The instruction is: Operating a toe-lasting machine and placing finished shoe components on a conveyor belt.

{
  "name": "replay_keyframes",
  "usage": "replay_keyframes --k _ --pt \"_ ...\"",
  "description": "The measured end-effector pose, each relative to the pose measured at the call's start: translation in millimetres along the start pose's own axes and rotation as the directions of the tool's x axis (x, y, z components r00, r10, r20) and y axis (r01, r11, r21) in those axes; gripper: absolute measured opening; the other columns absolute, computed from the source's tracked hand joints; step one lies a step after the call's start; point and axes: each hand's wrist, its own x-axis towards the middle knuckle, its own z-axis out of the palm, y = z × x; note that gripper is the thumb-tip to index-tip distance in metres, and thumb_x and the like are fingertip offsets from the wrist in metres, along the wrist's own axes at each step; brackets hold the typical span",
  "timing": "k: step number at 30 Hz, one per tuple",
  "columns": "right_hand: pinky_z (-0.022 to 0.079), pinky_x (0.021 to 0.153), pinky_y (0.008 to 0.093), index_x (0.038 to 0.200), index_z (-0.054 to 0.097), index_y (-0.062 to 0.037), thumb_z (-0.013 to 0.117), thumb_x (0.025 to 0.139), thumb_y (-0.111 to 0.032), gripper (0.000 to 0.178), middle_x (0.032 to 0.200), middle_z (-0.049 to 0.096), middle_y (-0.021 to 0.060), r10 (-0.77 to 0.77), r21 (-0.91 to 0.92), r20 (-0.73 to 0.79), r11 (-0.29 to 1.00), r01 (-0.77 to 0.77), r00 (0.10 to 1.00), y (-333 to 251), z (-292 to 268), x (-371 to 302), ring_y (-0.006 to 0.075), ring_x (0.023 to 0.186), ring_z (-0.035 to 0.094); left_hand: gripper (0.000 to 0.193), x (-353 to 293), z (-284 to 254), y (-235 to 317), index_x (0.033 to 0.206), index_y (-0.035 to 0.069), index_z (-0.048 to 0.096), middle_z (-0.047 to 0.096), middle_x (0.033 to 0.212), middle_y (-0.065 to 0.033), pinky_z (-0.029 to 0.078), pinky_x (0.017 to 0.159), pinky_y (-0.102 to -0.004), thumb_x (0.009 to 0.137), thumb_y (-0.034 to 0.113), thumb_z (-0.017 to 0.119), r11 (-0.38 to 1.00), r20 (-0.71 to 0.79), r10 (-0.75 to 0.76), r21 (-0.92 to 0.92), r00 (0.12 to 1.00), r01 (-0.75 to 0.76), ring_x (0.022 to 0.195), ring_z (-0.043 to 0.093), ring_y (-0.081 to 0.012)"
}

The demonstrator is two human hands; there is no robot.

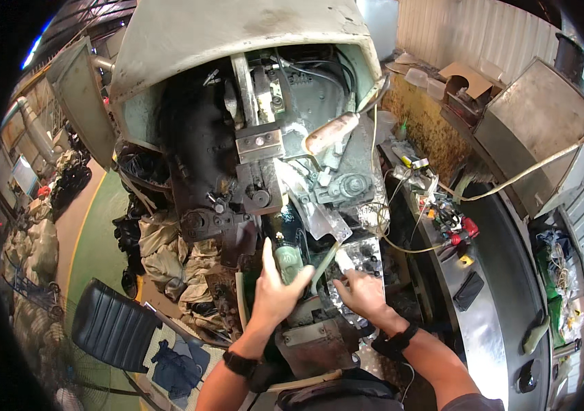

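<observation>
My left hand [275, 291] is in the lower middle of the machine, with index finger and thumb spread wide. Between them is a pale green cylindrical piece [288, 259]; whether the hand presses on it I cannot tell. To the right, my right hand [362, 294] has its fingers closed at the lower end of a small white stick-like piece [345, 259], whose kind is unclear. Just above that piece, a bare metal plate [329, 222] slants down. A curved green strip [325, 266] runs between the two hands.
A pale hood [237, 27] overhangs the greasy machine. A lamp-like cylinder [331, 133] sticks out above my hands. On the right, a metal bench [473, 308] carries a red tool [466, 231], cables and a dark phone-like slab [468, 291]. A black chair [110, 325] stands left.
</observation>
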Motion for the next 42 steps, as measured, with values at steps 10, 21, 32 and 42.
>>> replay_keyframes --k 10,21,32,42 --pt "0.052 0.06 0.0464 0.079 0.064 -0.0048 0.071 0.089 -0.028 0.026 0.069 0.068 0.0139 -0.055 0.143 -0.148 0.987 0.077 0.987 6.1 4.5 -1.0 0.0357 0.064 0.068 0.112 3.1 39.8 -19.8 0.155 -0.002 0.006 0.036 0.145 -0.0382 0.036 0.113 -0.0484 0.074 0.01 0.082 0.934 -0.246 0.19 0.344 0.95 -0.098 0.133 0.042 -0.0508" --pt "0.049 0.058 0.0454 0.075 0.063 -0.0051 0.069 0.09 -0.027 0.027 0.068 0.068 0.0131 -0.003 0.249 -0.185 0.967 0.05 0.983 5.7 4.8 -2.2 0.0339 0.062 0.067 0.112 7.9 42.1 -31.5 0.156 0.004 0.007 0.049 0.136 -0.0307 0.04 0.108 -0.0443 0.075 0.009 0.083 0.914 -0.251 0.268 0.372 0.93 -0.163 0.124 0.052 -0.0397" --pt "0.05 0.055 0.0451 0.076 0.064 -0.0051 0.069 0.09 -0.026 0.026 0.066 0.067 0.0137 -0.023 0.276 -0.192 0.958 0.076 0.981 7.3 5.7 -0.8 0.0342 0.06 0.066 0.111 7.3 40.0 -26.9 0.155 0.001 0.007 0.037 0.145 -0.0367 0.035 0.114 -0.0473 0.074 0.01 0.082 0.935 -0.23 0.219 0.326 0.948 -0.137 0.134 0.042 -0.0491" --pt "0.051 0.057 0.045 0.079 0.063 -0.0049 0.067 0.091 -0.025 0.024 0.07 0.068 0.0127 -0.04 0.27 -0.193 0.958 0.092 0.98 8.7 6.7 -1.3 0.0337 0.064 0.067 0.111 4.6 41.3 -17.2 0.156 0.004 0.006 0.036 0.145 -0.0368 0.035 0.113 -0.0483 0.075 0.011 0.082 0.954 -0.236 0.121 0.296 0.964 -0.047 0.133 0.042 -0.0493"
